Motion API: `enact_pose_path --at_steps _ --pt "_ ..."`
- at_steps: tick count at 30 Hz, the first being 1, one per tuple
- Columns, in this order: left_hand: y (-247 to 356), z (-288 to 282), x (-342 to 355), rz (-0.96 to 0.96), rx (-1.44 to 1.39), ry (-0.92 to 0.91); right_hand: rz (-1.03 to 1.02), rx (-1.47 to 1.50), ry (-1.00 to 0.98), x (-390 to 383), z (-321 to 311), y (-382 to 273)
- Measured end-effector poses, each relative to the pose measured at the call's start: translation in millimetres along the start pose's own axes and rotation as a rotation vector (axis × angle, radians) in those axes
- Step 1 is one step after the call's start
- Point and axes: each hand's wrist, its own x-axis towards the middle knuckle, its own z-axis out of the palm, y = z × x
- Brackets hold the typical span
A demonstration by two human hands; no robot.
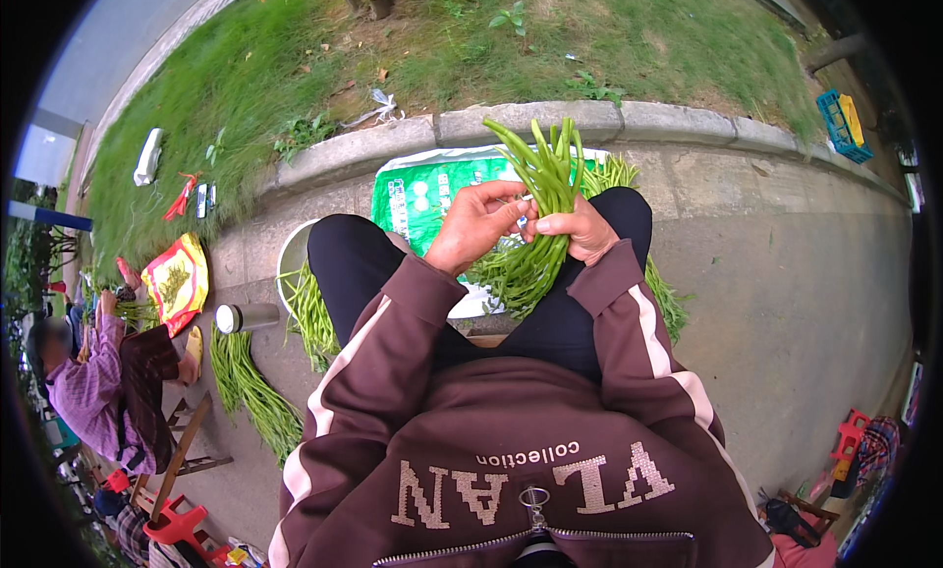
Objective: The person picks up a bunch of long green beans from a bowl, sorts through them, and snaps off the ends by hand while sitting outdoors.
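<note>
A bunch of long green leafy stems (552,180) stands between my hands over my lap, cut ends up and leaves hanging down. My right hand (585,230) is closed around its middle, thumb across the front. Against the bunch's left side, my left hand (478,224) pinches with thumb and fingertips. A small white and bluish bit shows by those fingertips, too small to name. Below lies a green and white printed sack (417,197), partly hidden by my arms and legs. More greens (609,175) rest on its right part.
By my left knee stands a white bucket (287,263) with stems (309,317) beside it. A flask (246,317) and a long pile of greens (253,386) lie farther left. Someone in a purple checked top (93,406) sits there handling greens. A stone curb (570,124) runs ahead, with grass beyond.
</note>
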Motion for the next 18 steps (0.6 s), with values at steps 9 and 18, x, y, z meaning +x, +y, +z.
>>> enact_pose_path --at_steps 9,18 --pt "-9 -8 7 0.108 0.413 -0.011 0.042 0.013 -0.029 1 -1 2" --pt "-36 -20 8 0.035 0.241 0.339 0.041 0.066 0.002 -2 -4 4"
